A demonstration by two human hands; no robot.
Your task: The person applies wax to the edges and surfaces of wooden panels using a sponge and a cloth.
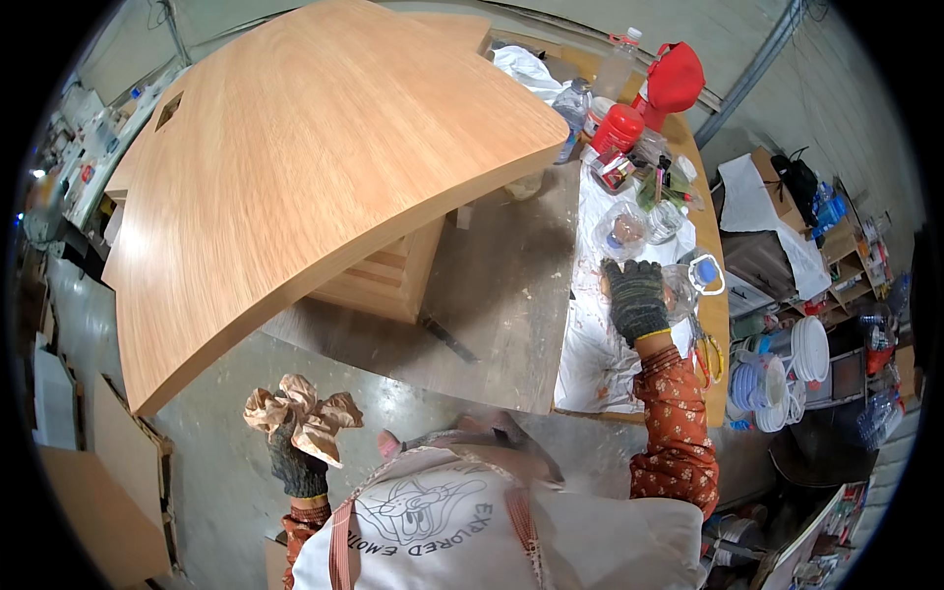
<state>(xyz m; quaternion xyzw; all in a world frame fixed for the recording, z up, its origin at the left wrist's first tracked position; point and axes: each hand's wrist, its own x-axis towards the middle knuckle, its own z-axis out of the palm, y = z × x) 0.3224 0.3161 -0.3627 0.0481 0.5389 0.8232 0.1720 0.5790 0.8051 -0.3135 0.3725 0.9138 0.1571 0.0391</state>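
My left hand [297, 462], in a dark knit glove, is closed around a crumpled tan cloth or paper [303, 417] at the lower left, held above the floor. On the right, my right hand [637, 300] wears a matching glove and reaches over a white sheet [595, 369], fingers stretched forward. Beside it lies a clear plastic bottle [678, 292], with a clear round container [621, 229] just past the fingertips. I see no object in that hand; its palm side is hidden. A large light-wood panel [334, 128] with a curved edge fills the left and middle.
Under the panel is a wooden frame [388, 270] on a grey-brown board [511, 285]. Scissors [710, 359] with yellow handles lie by my right wrist. A red canister [618, 128] and bottles crowd the far right. White buckets [809, 349] stand beyond the table; cardboard [93, 501] leans at left.
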